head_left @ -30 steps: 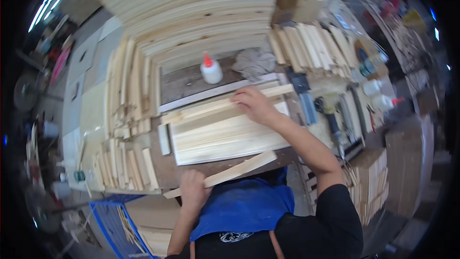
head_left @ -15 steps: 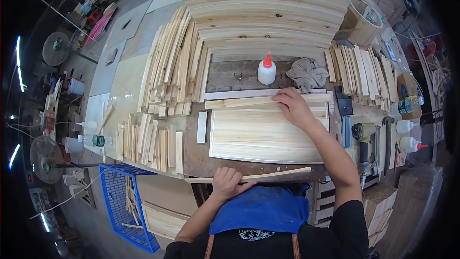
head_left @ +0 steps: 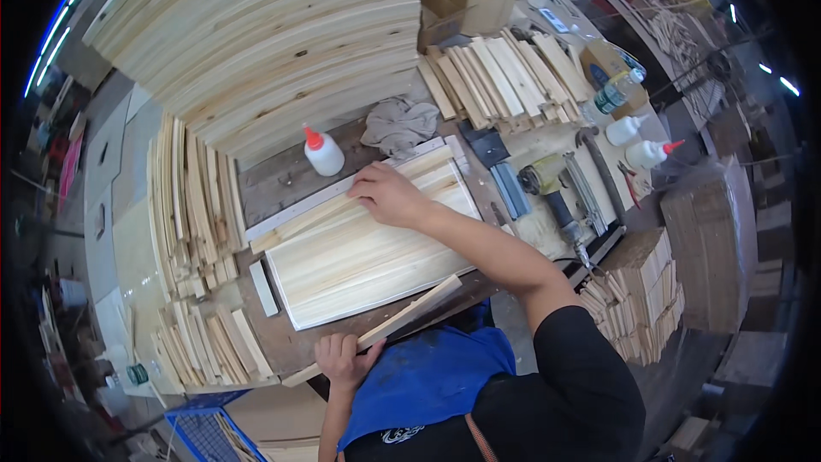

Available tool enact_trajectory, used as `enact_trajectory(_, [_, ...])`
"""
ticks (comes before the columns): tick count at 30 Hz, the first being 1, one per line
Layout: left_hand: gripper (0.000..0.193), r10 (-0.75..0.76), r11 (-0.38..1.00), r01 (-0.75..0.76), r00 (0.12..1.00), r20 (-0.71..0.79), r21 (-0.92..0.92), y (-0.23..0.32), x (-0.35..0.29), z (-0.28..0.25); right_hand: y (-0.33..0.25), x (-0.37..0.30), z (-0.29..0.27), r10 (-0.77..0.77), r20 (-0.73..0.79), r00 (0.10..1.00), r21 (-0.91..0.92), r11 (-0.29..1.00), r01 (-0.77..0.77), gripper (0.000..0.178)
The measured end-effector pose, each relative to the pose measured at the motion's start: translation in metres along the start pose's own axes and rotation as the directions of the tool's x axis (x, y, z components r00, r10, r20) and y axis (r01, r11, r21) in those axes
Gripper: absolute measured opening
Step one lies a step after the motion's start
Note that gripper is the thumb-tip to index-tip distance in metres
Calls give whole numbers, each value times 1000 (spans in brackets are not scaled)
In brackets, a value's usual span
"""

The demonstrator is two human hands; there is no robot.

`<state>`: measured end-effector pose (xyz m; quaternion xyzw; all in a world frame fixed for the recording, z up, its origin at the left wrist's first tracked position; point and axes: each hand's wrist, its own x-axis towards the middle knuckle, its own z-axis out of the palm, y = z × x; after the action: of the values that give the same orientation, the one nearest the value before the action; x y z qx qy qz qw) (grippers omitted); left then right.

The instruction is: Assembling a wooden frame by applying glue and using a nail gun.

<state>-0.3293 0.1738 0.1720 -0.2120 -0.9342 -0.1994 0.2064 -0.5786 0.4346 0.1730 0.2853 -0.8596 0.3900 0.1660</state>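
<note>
A pale wooden panel (head_left: 368, 248) lies on the worktable in front of me. My right hand (head_left: 389, 194) rests on a wooden strip (head_left: 304, 224) along its far edge, the fingers curled down over it. Behind that strip runs a whitish straight rail (head_left: 295, 213). My left hand (head_left: 342, 361) is closed around a second wooden strip (head_left: 423, 306), held at a slant over the table's near edge by my blue apron. A white glue bottle with a red nozzle (head_left: 324, 154) stands beyond the rail, beside a crumpled grey cloth (head_left: 400, 126).
Bundles of wooden strips lie at left (head_left: 197, 205), near left (head_left: 205, 342) and far right (head_left: 513, 77). Stacked panels (head_left: 265, 43) rise behind. At right are a nail gun (head_left: 556, 197), a hammer (head_left: 603, 167) and another glue bottle (head_left: 646, 153). A short pale block (head_left: 263, 288) sits left of the panel.
My view has turned, so the table appears tilted and shifted left, with more of its right side showing. Both hands keep to their strips.
</note>
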Motion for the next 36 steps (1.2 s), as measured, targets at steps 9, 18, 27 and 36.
enact_trajectory(9, [50,-17,1000,17,1000,15,-19,-1,-3,7,1,-6,-2,10,-39,999,7,1000,-10,16])
enact_trajectory(18, [48,-11,1000,11,1000,20,-19,-2,-4,6,-6,-5,-3,45,-26,999,37,998,-44,10])
enact_trajectory(27, [49,-4,997,3,1000,-7,-81,-3,-3,4,3,-5,-2,30,-24,999,-17,999,-30,7])
enact_trajectory(36, [45,57,988,-55,998,9,-144,-1,1,2,4,-6,-10,75,-33,997,-103,992,-78,13])
